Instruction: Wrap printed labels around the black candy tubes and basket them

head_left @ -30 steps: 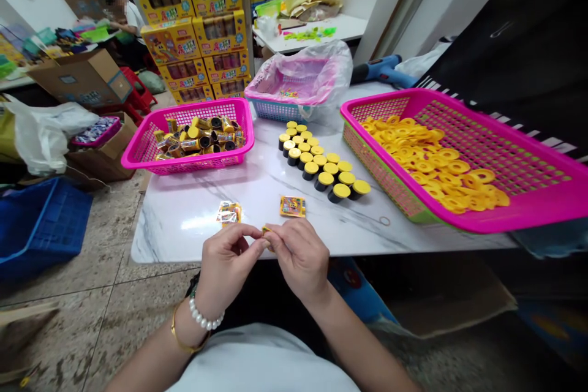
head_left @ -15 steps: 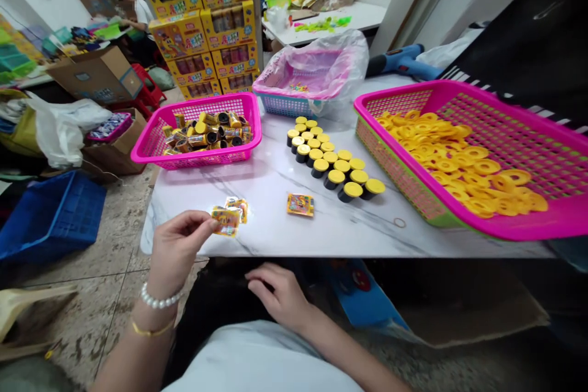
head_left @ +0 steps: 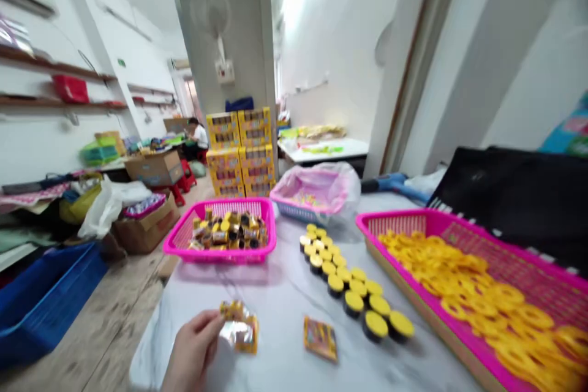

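My left hand (head_left: 195, 346) reaches in at the bottom, left of the middle, over the marbled white table (head_left: 271, 355). Its thumb and forefinger pinch the edge of a small shiny yellow printed label (head_left: 231, 308), tilted and blurred. Just under it lies another glossy yellow printed label (head_left: 247, 335) on the tabletop. A short way to the right a small yellow printed stack of labels (head_left: 320, 338) lies flat. Beyond these stand several small black tubs with yellow lids (head_left: 353, 301), in slanting rows. My right hand is out of view.
A pink basket (head_left: 218, 255) holds yellow-and-black wrapped tubs. Another pink basket (head_left: 390, 266) on the right holds yellow rings (head_left: 463, 282). Behind stands a plastic-lined basket (head_left: 294, 211). Stacked yellow boxes (head_left: 241, 159) rise beyond the table; a blue crate (head_left: 50, 300) is on the floor left.
The camera has tipped upward, so the table sits lower in view and my right hand has dropped out of sight. My left hand still pinches the label beside the other one.
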Tool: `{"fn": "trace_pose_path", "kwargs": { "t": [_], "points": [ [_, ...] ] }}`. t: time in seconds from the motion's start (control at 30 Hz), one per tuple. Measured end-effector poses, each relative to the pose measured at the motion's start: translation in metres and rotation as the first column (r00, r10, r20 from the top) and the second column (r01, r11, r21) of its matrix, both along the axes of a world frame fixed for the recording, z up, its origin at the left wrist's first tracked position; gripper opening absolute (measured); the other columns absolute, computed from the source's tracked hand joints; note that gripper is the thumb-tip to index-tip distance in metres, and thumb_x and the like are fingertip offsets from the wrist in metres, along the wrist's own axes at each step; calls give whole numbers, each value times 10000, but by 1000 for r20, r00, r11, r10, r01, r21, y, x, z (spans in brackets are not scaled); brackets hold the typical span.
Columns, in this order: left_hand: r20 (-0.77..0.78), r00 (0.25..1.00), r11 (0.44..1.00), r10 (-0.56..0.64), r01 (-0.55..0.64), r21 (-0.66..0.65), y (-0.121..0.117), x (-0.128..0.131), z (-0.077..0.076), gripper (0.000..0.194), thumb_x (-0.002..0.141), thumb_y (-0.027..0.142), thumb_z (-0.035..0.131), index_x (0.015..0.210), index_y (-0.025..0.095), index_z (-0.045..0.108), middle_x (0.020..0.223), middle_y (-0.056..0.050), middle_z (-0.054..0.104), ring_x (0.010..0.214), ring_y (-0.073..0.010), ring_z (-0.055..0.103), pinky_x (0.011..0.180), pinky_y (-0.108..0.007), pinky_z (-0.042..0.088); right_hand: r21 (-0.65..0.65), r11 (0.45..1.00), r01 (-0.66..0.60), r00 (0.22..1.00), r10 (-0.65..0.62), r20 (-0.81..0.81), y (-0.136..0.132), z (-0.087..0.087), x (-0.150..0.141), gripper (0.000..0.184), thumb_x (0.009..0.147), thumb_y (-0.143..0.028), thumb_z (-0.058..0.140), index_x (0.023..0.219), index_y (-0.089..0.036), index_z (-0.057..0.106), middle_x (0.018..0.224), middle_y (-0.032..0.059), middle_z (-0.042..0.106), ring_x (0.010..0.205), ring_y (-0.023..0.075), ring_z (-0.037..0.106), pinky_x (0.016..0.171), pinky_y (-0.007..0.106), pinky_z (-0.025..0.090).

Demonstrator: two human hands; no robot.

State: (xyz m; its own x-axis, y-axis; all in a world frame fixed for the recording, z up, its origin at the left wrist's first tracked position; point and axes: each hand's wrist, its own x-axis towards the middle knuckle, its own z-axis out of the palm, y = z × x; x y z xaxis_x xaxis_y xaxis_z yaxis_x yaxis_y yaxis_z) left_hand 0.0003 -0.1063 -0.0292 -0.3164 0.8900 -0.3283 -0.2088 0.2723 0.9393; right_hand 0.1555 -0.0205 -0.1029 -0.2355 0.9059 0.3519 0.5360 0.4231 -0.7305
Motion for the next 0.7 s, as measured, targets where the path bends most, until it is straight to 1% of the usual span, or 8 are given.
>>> {"fn": "trace_pose_path", "kwargs": {
  "t": [0.1, 0.2, 0.3, 0.43, 0.5, 0.57, 0.63, 0.7],
  "points": [
    [11, 998, 997, -55, 55, 53, 20, -13, -20, 720, 423, 717, 864, 790, 114, 726, 436, 82, 302, 414, -42, 224, 444, -212, 116, 133, 991, 20, 999, -24, 24, 39, 27, 3, 251, 813, -348, 753, 1044, -442, 722, 1279, -65, 663, 1234, 335, 598, 668, 353, 592],
    [-38, 999, 989, -5, 10, 149, 23, -18, -18, 675, 467, 689, 871, 792, 114, 732, 444, 71, 320, 435, -52, 245, 467, -217, 127, 150, 988, 37, 998, -44, 41, 31, 17, 7, 266, 888, -384, 703, 1150, -343, 699, 1336, 44, 627, 1167, 289, 623, 752, 370, 604],
    [-91, 994, 979, 67, -48, 199, 10, -11, 4, 617, 534, 626, 882, 831, 104, 741, 473, 64, 345, 472, -56, 248, 478, -213, 133, 88, 996, 19, 995, -27, 96, -19, -27, 13, 218, 981, -358, 610, 1183, -297, 668, 1315, 78, 634, 1110, 214, 641, 911, 382, 572],
    [-107, 994, 976, -23, 45, 211, -5, 10, 39, 522, 594, 567, 878, 778, 103, 727, 491, 50, 392, 477, -59, 278, 456, -211, 180, -108, 994, -21, 987, 38, 158, -120, -68, 25, 399, 797, -178, 759, 1158, -345, 726, 1202, 69, 735, 1099, 313, 702, 848, 402, 605],
    [-85, 996, 967, -33, 53, 249, -6, 18, 48, 470, 598, 521, 890, 753, 112, 716, 493, 45, 425, 470, -55, 307, 454, -204, 199, -171, 982, -81, 975, 114, 190, -159, -57, 35, 480, 750, -112, 741, 1213, -238, 719, 1191, 135, 742, 1078, 360, 715, 870, 459, 613],
    [-70, 997, 962, -17, 35, 272, -6, 23, 49, 440, 585, 481, 905, 747, 116, 720, 491, 49, 430, 470, -48, 312, 457, -195, 207, -113, 973, -201, 959, 219, 178, -178, -27, 48, 375, 763, -93, 705, 1124, -188, 742, 1138, 146, 755, 1051, 352, 721, 868, 457, 613],
    [-56, 997, 969, -58, 70, 238, -8, 28, 45, 423, 597, 467, 900, 746, 111, 727, 489, 48, 434, 462, -40, 297, 452, -192, 187, 58, 958, -281, 960, 280, 16, -179, 10, 60, 194, 860, -103, 616, 973, -200, 740, 904, 80, 773, 838, 244, 743, 747, 353, 618],
    [-41, 991, 972, -125, 131, 195, -12, 35, 40, 419, 612, 470, 889, 736, 104, 728, 488, 44, 437, 456, -35, 285, 451, -194, 166, 160, 969, -190, 957, 219, -192, -170, 43, 71, 153, 912, -136, 587, 942, -207, 719, 796, 43, 755, 706, 177, 719, 673, 279, 595]
  ]
}}
